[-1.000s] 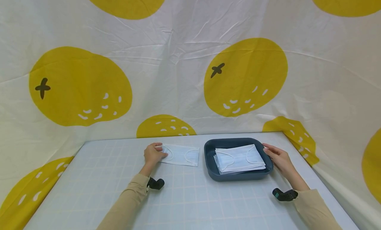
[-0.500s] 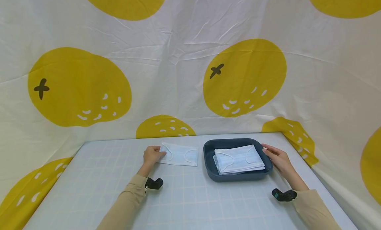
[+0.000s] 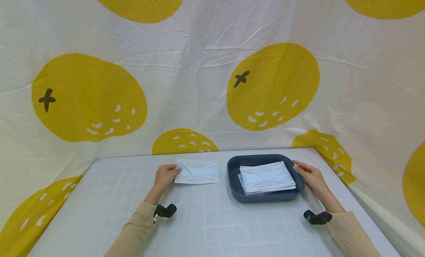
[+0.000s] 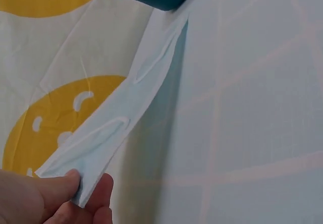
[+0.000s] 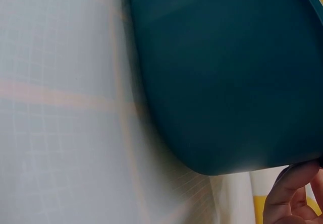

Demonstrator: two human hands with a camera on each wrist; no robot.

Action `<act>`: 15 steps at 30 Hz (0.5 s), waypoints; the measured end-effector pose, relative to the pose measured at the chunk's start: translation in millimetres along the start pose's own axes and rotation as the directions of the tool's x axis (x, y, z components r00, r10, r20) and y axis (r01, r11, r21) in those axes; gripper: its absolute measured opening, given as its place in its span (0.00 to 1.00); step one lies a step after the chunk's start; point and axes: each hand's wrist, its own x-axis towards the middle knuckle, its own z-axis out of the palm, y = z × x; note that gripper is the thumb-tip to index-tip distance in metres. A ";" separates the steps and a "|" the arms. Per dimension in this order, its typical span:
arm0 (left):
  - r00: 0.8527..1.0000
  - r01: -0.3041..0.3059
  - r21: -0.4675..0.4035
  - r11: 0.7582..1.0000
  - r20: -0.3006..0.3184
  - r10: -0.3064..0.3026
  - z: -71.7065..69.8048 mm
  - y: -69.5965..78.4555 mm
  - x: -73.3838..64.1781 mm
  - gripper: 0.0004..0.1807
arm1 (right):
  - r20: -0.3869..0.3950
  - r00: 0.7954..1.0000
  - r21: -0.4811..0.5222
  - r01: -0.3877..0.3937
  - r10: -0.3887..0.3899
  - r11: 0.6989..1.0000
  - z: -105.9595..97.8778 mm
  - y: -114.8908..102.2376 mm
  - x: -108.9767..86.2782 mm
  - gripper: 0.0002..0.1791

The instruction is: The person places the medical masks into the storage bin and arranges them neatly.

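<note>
My left hand pinches the left end of a pale blue face mask between thumb and fingers. In the left wrist view the mask slants away from the thumb, with a shadow on the table beneath its raised near end. Two white ear loops lie across it. To the right is a dark blue-green plastic basin holding a stack of face masks. My right hand holds the basin's right rim; in the right wrist view its bent fingers meet the basin's edge.
A pale checked cloth covers the table. Behind it hangs a white curtain with large yellow fruit prints, reaching down to the table's back edge. Each wrist carries a small black camera.
My left hand has drawn back slightly to the left with the mask, whose held end now sits farther left. The right hand and the basin keep their places.
</note>
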 end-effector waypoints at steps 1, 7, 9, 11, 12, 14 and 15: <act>1.000 0.011 -0.016 1.000 0.005 -0.011 -1.3 0.7 -1.4 0.23 | -0.001 1.000 0.004 0.002 -0.002 1.000 -0.1 0.2 0.5 0.37; 0.996 0.084 -0.106 0.991 0.032 -0.081 -8.7 7.5 -11.9 0.24 | -0.006 1.000 0.006 -0.007 0.007 1.000 0.3 0.5 1.9 0.38; 0.994 0.104 -0.127 0.986 0.043 -0.099 -10.6 9.6 -15.0 0.25 | -0.007 1.000 0.001 -0.007 0.007 1.000 0.5 0.6 1.6 0.38; 0.993 0.114 -0.146 0.983 0.048 -0.108 -12.2 11.6 -18.0 0.25 | -0.004 1.000 -0.005 0.003 -0.003 1.000 0.6 0.7 0.9 0.38; 0.992 0.120 -0.153 0.981 0.050 -0.114 -13.0 12.5 -19.5 0.25 | -0.003 1.000 -0.006 0.004 -0.004 1.000 0.6 0.7 0.5 0.38; 0.992 0.123 -0.174 0.977 0.047 -0.117 -14.4 14.6 -22.6 0.25 | -0.002 1.000 -0.009 0.011 -0.011 1.000 0.5 0.9 -0.2 0.38; 0.992 0.128 -0.188 0.974 0.045 -0.122 -14.8 15.2 -23.9 0.25 | -0.001 1.000 -0.012 0.016 -0.016 1.000 0.3 0.9 -0.9 0.38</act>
